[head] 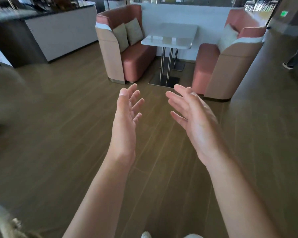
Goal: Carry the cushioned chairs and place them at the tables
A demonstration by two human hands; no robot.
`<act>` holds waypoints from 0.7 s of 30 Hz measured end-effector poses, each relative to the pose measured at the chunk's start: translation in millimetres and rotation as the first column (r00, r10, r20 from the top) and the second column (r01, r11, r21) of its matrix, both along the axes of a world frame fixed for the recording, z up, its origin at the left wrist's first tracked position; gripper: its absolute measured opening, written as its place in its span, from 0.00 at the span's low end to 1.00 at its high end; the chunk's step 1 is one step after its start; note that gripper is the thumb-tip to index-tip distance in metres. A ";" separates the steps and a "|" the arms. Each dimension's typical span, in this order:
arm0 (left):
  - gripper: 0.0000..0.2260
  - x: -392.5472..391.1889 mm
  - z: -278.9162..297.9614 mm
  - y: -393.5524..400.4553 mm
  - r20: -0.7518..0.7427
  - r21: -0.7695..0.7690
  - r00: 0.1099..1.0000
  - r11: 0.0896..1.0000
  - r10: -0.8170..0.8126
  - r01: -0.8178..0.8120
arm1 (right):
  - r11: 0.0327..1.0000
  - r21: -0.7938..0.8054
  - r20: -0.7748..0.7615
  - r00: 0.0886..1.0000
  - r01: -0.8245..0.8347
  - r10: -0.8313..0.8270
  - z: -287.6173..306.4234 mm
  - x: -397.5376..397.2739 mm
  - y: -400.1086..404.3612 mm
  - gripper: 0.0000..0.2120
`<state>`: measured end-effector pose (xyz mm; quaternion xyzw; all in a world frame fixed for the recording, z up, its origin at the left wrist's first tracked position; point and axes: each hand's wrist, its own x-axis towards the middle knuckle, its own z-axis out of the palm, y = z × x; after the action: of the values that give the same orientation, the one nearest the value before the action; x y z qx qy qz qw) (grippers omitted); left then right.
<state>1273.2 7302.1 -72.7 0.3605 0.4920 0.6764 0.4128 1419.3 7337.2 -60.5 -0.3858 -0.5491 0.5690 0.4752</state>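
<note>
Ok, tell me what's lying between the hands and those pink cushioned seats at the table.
Nothing visible: only bare wood floor lies between the open, empty left hand and right hand and the two pink seats flanking the white table.

A café or restaurant seating area with booth seats and a service counter.

Two high-backed pink upholstered booth seats, one on the left [126, 48] and one on the right [227, 60], face each other across a white table [172, 36] on slim metal legs fixed to a flat base plate. Beige cushions [127, 34] lean in the left seat. A long counter [58, 33] with a dark top and pale front runs along the left, blurred items on it. Wood-look plank flooring [58, 134] covers the open room, and glass partitions stand behind the booth.
</note>
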 end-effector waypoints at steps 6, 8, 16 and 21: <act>0.29 -51.0 -8.9 46.1 -0.006 -0.037 0.995 0.994 0.103 -0.103 | 0.992 -0.066 -0.017 0.994 -0.106 0.105 -5.8 -51.1 62.1 0.31; 0.30 -69.1 -12.6 63.8 -0.020 -0.047 0.988 0.987 0.154 -0.154 | 0.985 -0.083 -0.040 0.988 -0.154 0.151 -11.4 -70.2 87.5 0.30; 0.31 -134.1 1.6 142.2 -0.065 -0.049 0.939 0.939 0.338 -0.342 | 0.912 -0.085 -0.081 0.915 -0.402 0.396 -6.4 -152.3 199.7 0.30; 0.30 -167.7 11.2 174.4 -0.090 -0.028 0.877 0.879 0.472 -0.476 | 0.828 -0.053 -0.083 0.829 -0.558 0.553 1.7 -206.2 250.9 0.31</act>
<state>1105.5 7476.5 -61.5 0.2457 0.5980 0.7295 0.2232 1213.0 7588.1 -58.8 -0.2088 -0.6002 0.7149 0.2917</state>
